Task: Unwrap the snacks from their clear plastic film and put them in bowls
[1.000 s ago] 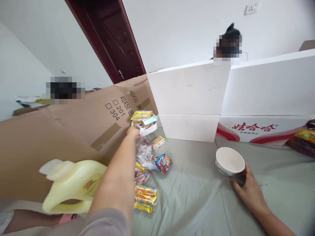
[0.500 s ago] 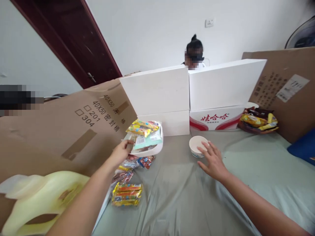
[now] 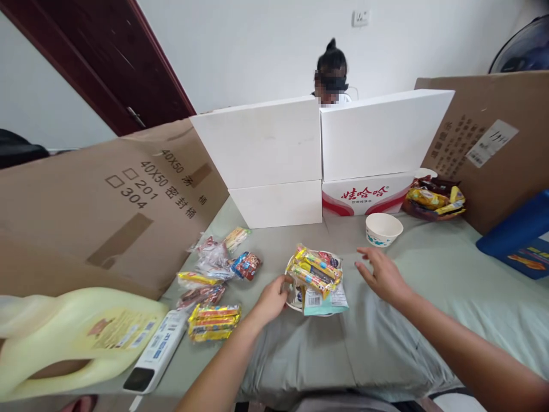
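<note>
A white bowl (image 3: 294, 306) heaped with wrapped snacks sits on the cloth in front of me. My left hand (image 3: 273, 298) grips its left rim, fingers closed around the edge. On top lie yellow snack sticks (image 3: 311, 273) and a pale teal packet (image 3: 325, 304). To the bowl's right, my right hand (image 3: 381, 276) hovers open with fingers apart, touching nothing. Just beyond that hand stands a white paper bowl (image 3: 383, 233) with a teal pattern. Left of the filled bowl are a yellow multipack (image 3: 214, 322) and a blue-and-brown packet (image 3: 246, 265).
White boxes (image 3: 266, 143) form a wall at the back, a person (image 3: 332, 68) behind them. Cardboard (image 3: 86, 206) stands at left. A yellow jug (image 3: 86, 332) and white device (image 3: 156, 352) lie front left. A snack basket (image 3: 435, 213) and blue container (image 3: 521, 237) are at right.
My left hand has brought the snack-filled bowl right and nearer, down onto the cloth. The paper bowl now stands farther right, apart from my right hand, which was at its rim.
</note>
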A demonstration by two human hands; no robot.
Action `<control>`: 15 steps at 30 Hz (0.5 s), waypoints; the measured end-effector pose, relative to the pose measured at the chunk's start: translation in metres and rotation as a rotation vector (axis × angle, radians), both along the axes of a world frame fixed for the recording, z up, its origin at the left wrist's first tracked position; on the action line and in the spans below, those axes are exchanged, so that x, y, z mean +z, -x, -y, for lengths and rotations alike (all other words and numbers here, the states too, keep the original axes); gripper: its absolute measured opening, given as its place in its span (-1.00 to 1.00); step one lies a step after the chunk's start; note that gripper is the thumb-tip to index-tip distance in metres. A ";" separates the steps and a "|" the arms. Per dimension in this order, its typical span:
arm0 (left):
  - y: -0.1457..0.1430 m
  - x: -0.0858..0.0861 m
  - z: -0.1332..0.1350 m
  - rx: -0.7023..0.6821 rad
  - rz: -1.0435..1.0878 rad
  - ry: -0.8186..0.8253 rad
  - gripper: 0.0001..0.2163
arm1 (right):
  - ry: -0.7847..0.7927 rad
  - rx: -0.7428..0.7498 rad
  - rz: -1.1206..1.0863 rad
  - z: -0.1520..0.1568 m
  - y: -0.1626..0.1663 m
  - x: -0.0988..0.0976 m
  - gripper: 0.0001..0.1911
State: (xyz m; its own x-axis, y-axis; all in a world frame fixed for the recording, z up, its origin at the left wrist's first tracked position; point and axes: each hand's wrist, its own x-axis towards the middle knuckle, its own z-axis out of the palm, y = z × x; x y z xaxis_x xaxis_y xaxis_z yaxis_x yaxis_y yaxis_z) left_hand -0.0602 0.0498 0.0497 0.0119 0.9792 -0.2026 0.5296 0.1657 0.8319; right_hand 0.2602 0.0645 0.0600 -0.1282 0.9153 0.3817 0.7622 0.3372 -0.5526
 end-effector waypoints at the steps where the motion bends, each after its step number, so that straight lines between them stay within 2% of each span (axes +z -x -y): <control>1: 0.003 0.004 0.000 0.041 -0.023 -0.101 -0.88 | 0.107 0.011 -0.084 0.010 0.007 -0.008 -0.56; 3: 0.008 0.014 -0.002 0.136 -0.034 -0.265 -0.85 | 0.293 0.011 -0.234 0.028 0.019 -0.025 -0.47; 4: 0.009 0.019 -0.003 0.160 -0.006 -0.276 -0.79 | 0.366 0.011 -0.300 0.035 0.025 -0.032 -0.42; 7: -0.001 0.028 -0.010 0.099 0.145 -0.126 -0.65 | 0.561 0.039 -0.486 0.049 0.041 -0.047 -0.32; 10: -0.025 0.024 -0.019 0.073 0.245 -0.067 -0.60 | 0.706 0.065 -0.645 0.053 0.055 -0.050 -0.28; 15: -0.060 0.005 -0.027 0.081 0.483 -0.090 -0.44 | 0.777 0.084 -0.729 0.049 0.062 -0.045 -0.35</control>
